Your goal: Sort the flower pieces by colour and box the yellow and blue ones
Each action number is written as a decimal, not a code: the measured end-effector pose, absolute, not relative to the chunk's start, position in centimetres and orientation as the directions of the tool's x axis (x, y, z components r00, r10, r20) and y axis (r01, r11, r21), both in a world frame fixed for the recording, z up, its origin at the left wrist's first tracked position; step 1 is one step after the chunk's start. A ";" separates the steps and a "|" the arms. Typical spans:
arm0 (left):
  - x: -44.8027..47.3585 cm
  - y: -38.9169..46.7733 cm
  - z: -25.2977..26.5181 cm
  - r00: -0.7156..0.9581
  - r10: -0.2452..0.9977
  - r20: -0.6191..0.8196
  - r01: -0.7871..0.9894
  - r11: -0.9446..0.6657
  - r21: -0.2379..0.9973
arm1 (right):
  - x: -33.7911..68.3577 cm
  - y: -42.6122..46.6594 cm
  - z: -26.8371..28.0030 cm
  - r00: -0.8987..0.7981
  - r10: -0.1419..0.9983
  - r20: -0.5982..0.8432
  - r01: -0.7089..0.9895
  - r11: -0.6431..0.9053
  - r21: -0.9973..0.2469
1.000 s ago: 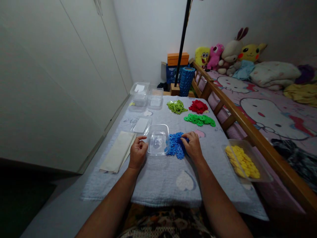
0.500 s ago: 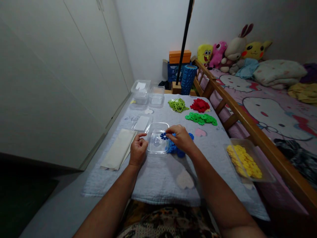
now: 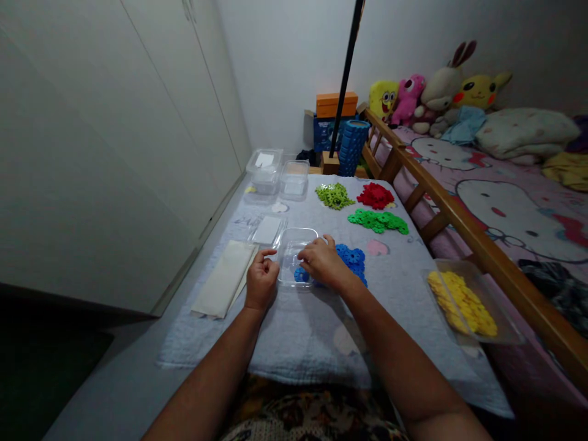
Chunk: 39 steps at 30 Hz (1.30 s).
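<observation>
A clear plastic container [image 3: 298, 233] stands in front of me, with a blue flower-shaped disc [image 3: 301, 275] inside near its front. My right hand [image 3: 324, 260] is over the container, its thumb and index fingertip slightly apart just above that disc. Partly behind this hand lies a pile of blue discs [image 3: 353, 260], to the right of the container. My left hand [image 3: 263, 278] rests at the container's left side. Its index finger points toward the rim while the other fingers are curled in, with nothing visible in them.
Folded cream cloth [image 3: 224, 278] and a clear lid [image 3: 269, 230] lie to the left. Stacked clear containers [image 3: 265, 168] stand farther back. Light-green [image 3: 334, 196], red [image 3: 375, 195] and green [image 3: 379, 221] piles are at the back right. A container of yellow pieces [image 3: 463, 303] sits beside the wooden bed rail [image 3: 432, 223].
My right hand has moved left and lower over the container. The blue disc pinched in its fingers before now lies in the container. My left hand keeps its place beside the container.
</observation>
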<state>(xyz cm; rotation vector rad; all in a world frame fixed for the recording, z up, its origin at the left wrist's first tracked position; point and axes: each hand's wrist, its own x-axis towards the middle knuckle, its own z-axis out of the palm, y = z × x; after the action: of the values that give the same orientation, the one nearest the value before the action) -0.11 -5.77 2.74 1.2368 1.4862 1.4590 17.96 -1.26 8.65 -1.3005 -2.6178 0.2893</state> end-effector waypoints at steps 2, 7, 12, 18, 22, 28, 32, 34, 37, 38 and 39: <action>-0.1 -5.7 2.6 -0.294 0.945 0.140 0.166 -0.094 0.982 | 19.8 -0.7 8.6 -0.475 0.859 0.191 0.788 0.512 -0.342; -0.2 -5.7 2.3 -0.300 0.943 0.143 0.170 -0.095 0.981 | 26.5 0.3 6.8 -0.185 0.960 0.212 0.891 0.255 -0.375; -0.2 -5.6 2.2 -0.298 0.945 0.134 0.159 -0.089 0.983 | 29.5 0.1 4.2 -0.142 0.977 0.158 0.928 0.187 -0.321; -0.2 -5.7 2.4 -0.292 0.947 0.136 0.169 -0.089 0.982 | 29.5 0.3 3.6 -0.152 0.979 0.136 0.880 0.197 -0.432; -0.2 -5.8 2.4 -0.296 0.946 0.134 0.172 -0.085 0.981 | 29.8 0.4 3.8 -0.141 0.972 0.187 0.807 0.222 -0.547; -0.2 -5.9 2.3 -0.289 0.950 0.122 0.152 -0.080 0.985 | 29.3 0.0 5.9 -0.044 0.977 0.210 0.629 0.190 -0.754; -0.2 -6.0 2.2 -0.289 0.949 0.126 0.154 -0.083 0.985 | 25.8 -0.4 8.3 -0.169 0.958 0.230 0.514 0.285 -0.809; -0.2 -6.0 2.3 -0.290 0.949 0.121 0.151 -0.080 0.985 | 23.3 -0.7 9.2 -0.290 0.932 0.218 0.534 0.346 -0.771; -0.2 -6.0 2.3 -0.287 0.951 0.116 0.145 -0.077 0.986 | 19.8 -1.1 9.8 -0.428 0.889 0.162 0.668 0.431 -0.607; -0.3 -6.0 2.3 -0.284 0.952 0.117 0.145 -0.078 0.986 | 18.9 -1.2 9.8 -0.465 0.875 0.133 0.707 0.457 -0.540; -0.3 -6.0 2.3 -0.281 0.952 0.118 0.145 -0.080 0.986 | 18.2 -1.3 9.7 -0.497 0.862 0.102 0.735 0.480 -0.478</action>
<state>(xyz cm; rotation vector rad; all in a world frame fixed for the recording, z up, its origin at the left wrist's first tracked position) -0.30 -6.04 2.26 1.2317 1.4781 1.4369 18.23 -1.34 9.75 -1.3462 -2.4024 0.5404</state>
